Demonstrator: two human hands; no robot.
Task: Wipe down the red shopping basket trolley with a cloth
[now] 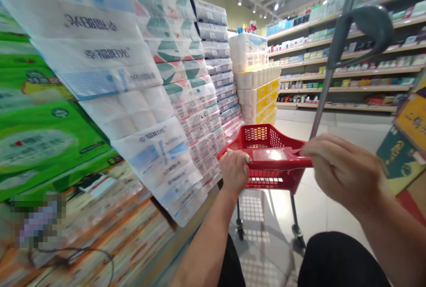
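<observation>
A red plastic shopping cart (271,180) on metal legs with casters stands right in front of me. My left hand (234,169) is closed around the left end of its red handle (276,163). At the handle's right end is my right hand (346,171), fingers curled and closed on it; this hand is somewhat blurred. Behind the right hand rises a grey metal pole (323,98) with a dark grey curved fitting (374,29). Where the pole's lower end rests, or whether it is joined to the cart, I cannot tell.
Tall stacks of packaged toilet rolls (113,52) and green packs (43,140) line the left side. Stocked shelves (346,74) fill the back. Coloured boxes (402,145) stand at the right. Pale tiled floor (336,207) lies around the cart, with my dark-clad knees (339,260) below.
</observation>
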